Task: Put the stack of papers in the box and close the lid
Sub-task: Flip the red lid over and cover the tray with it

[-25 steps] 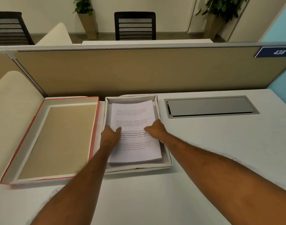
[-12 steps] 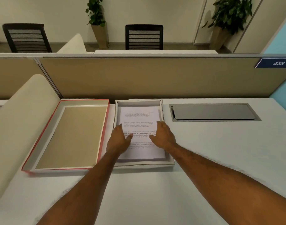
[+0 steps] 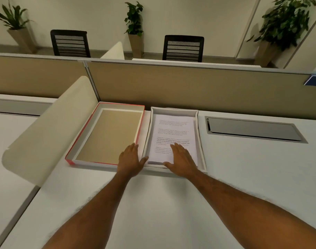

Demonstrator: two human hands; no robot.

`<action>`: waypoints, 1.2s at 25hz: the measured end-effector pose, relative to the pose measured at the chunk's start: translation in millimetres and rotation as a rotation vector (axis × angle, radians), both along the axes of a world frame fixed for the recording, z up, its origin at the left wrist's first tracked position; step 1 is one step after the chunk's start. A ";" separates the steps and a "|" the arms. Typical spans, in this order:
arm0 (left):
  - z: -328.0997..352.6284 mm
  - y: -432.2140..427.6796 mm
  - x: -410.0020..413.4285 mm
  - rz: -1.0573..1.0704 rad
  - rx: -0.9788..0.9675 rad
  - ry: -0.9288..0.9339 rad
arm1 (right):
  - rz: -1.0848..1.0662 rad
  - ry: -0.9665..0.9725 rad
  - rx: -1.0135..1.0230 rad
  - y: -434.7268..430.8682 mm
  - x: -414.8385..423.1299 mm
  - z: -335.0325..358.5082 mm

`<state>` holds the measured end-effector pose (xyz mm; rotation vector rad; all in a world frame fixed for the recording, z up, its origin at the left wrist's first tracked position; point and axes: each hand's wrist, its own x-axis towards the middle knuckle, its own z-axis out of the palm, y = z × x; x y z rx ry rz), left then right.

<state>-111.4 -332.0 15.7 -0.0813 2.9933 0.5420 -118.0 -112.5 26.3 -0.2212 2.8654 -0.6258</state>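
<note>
The stack of printed papers point(image 3: 173, 130) lies flat inside the shallow white box point(image 3: 201, 141), near the desk's back partition. To its left the red-edged lid point(image 3: 107, 133) lies upside down, brown inside facing up. My left hand point(image 3: 130, 159) hovers flat over the gap between lid and box, at the lid's near right corner, fingers spread and holding nothing. Over the near end of the papers rests my right hand point(image 3: 181, 161), palm down with fingers apart, covering the box's front edge.
A grey cable hatch point(image 3: 252, 131) is set into the white desk point(image 3: 171, 203) right of the box. A cream curved divider point(image 3: 46, 130) rises on the left. The tan partition point(image 3: 189, 87) backs the desk; chairs and plants stand beyond.
Both hands have drawn back toward me off the middle of the papers. The left hand slid leftward to the lid's near corner. The view has tilted up and shifted left.
</note>
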 end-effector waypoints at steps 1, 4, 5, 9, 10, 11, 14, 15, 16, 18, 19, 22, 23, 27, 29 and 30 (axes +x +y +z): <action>-1.0 -9.5 5.2 0.019 -0.019 0.003 | 0.026 0.000 0.009 -11.4 3.5 -2.9; -1.5 -36.4 12.4 0.074 -0.055 -0.022 | 0.106 -0.005 0.007 -44.8 7.1 -7.2; -1.3 -45.8 14.1 0.099 -0.061 -0.030 | 0.128 -0.007 -0.006 -56.2 7.3 -7.6; -3.5 -91.4 15.3 0.210 -0.064 -0.037 | 0.177 -0.020 -0.055 -104.1 1.9 -2.9; -5.0 -103.2 15.1 0.242 -0.074 -0.042 | 0.172 -0.038 -0.075 -114.2 -0.8 -1.1; -7.3 -115.5 15.7 0.288 -0.076 -0.045 | 0.164 -0.069 -0.110 -124.4 -3.1 0.8; -15.9 -143.5 20.7 0.482 0.009 -0.022 | 0.121 -0.134 -0.294 -150.3 -4.4 4.0; -18.6 -147.4 22.8 0.560 0.064 -0.015 | 0.086 -0.141 -0.355 -157.2 -3.7 3.1; -20.8 -149.0 24.4 0.644 0.141 -0.015 | 0.046 -0.153 -0.402 -163.8 -3.6 1.2; -21.7 -148.1 25.9 0.793 0.339 -0.033 | -0.041 -0.212 -0.465 -172.8 -4.4 -3.1; -22.1 -148.7 25.9 0.841 0.421 -0.044 | -0.087 -0.259 -0.484 -176.0 -5.0 -6.1; -24.8 -157.9 24.4 0.864 0.503 -0.037 | -0.185 -0.361 -0.512 -182.8 -4.4 -15.1; -25.1 -162.9 22.8 0.853 0.508 -0.032 | -0.209 -0.357 -0.528 -184.4 -3.7 -17.6; -27.1 -178.1 19.0 0.874 0.518 -0.024 | -0.255 -0.324 -0.587 -187.8 -1.5 -24.2; -32.1 -180.0 17.0 0.901 0.566 0.065 | -0.263 -0.324 -0.576 -185.8 -2.8 -26.0; -34.9 -179.9 16.7 0.904 0.607 0.140 | -0.268 -0.326 -0.580 -184.5 -3.3 -26.7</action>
